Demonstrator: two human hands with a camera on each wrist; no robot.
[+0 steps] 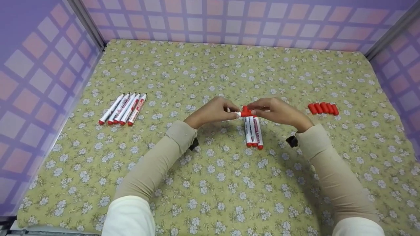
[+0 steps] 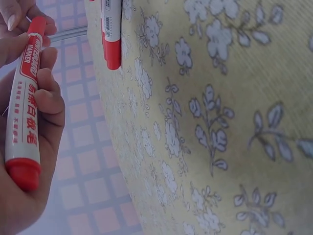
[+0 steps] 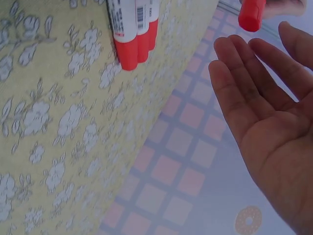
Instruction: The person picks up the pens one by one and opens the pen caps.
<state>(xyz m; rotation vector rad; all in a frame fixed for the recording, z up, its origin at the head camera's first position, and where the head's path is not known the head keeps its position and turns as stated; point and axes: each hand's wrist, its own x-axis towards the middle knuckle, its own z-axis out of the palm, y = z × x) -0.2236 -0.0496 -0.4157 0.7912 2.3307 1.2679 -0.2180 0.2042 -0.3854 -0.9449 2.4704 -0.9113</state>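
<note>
A white marker point(image 1: 239, 114) with red ends is held level above the flowered cloth, between both hands. My left hand point(image 1: 216, 110) grips its barrel; the left wrist view shows the fingers point(image 2: 48, 100) curled round the marker point(image 2: 23, 112). My right hand point(image 1: 274, 109) pinches the red cap point(image 1: 246, 111) at the marker's end with thumb and forefinger. In the right wrist view the other fingers point(image 3: 244, 83) are spread straight, and the cap point(image 3: 252, 14) shows at the top. Three capped markers point(image 1: 253, 131) lie side by side just below the hands.
Several uncapped markers point(image 1: 124, 108) lie in a row at the left of the cloth point(image 1: 210, 183). Several loose red caps point(image 1: 323, 108) are lined up at the right. Purple checked walls point(image 1: 39, 82) enclose the table on three sides.
</note>
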